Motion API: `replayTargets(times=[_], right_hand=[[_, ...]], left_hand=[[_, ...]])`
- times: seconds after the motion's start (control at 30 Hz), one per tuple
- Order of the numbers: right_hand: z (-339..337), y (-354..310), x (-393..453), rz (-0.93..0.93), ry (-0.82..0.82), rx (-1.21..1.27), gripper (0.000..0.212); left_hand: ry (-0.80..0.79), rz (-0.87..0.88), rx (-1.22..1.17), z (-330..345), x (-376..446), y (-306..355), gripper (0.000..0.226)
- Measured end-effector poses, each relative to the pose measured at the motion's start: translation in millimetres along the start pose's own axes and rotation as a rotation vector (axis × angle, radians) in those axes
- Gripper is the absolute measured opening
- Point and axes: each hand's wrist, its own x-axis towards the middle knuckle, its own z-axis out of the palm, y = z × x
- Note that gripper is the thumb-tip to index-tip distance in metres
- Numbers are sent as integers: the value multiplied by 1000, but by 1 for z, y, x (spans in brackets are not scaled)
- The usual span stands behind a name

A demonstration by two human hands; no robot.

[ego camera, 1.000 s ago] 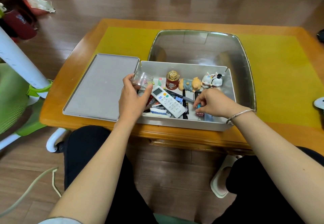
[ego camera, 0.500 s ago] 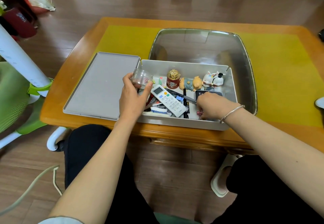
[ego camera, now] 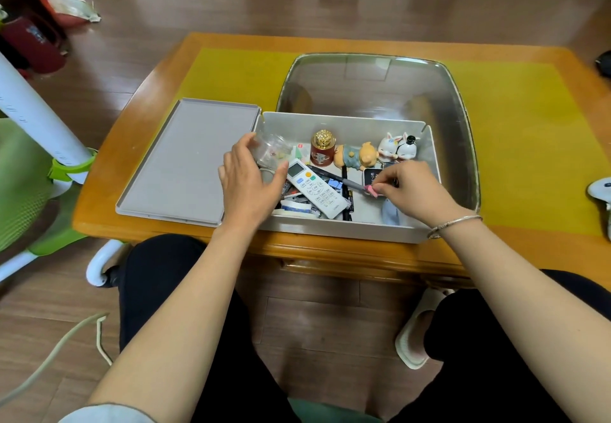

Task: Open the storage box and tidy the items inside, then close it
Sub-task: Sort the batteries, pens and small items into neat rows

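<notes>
The grey storage box (ego camera: 347, 232) stands open at the table's near edge, its flat lid (ego camera: 185, 161) lying to its left. My left hand (ego camera: 248, 184) grips a clear glass jar (ego camera: 269, 149) over the box's left end. My right hand (ego camera: 413, 191) pinches a small pink item (ego camera: 372, 190) above the box's right half. Inside lie a white remote (ego camera: 315, 187), a dark pen (ego camera: 334, 178), a red jar with a gold top (ego camera: 323, 148), a pig figurine (ego camera: 357, 156) and two small animal figurines (ego camera: 398, 146), among several other small things.
A shiny metal tray (ego camera: 456, 98) sits behind the box on the yellow mat (ego camera: 522, 131) of the wooden table (ego camera: 139, 98). A green chair (ego camera: 23, 191) with a white pole stands at the left. A white object (ego camera: 600, 189) lies at the table's right edge.
My right hand came up from the box's near right corner, now pinching the small pink item. My left hand with the glass jar has barely shifted.
</notes>
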Motion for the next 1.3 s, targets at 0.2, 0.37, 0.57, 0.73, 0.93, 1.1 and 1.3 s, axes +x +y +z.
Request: replayTargets(times=[0.2,0.37,0.57,0.73,0.93,1.1,1.3], right_hand=[[4,-2,-18,64,256,291,6],[5,-1,-24,67,343,347,5],[-1,-10,-27,18,397,464,7],[-10,-19,-24,18,496,463,1],[-10,-33,-21,-90,407,464,3],[-10,-35,-15,-117,383,421,11],[-8,-29,-13,0,281,419,19]], left_hand=[[-116,-26,-398,8,-6,40,74],[-253,-22,-460,32,-23,66,73],[-174,107,-75,53,-28,66,68],[-153,118,55,58,-30,66,67],[-205,177,84,55,-30,67,71],[-226,169,74,54,-30,67,72],[-255,141,99,57,-29,67,72]])
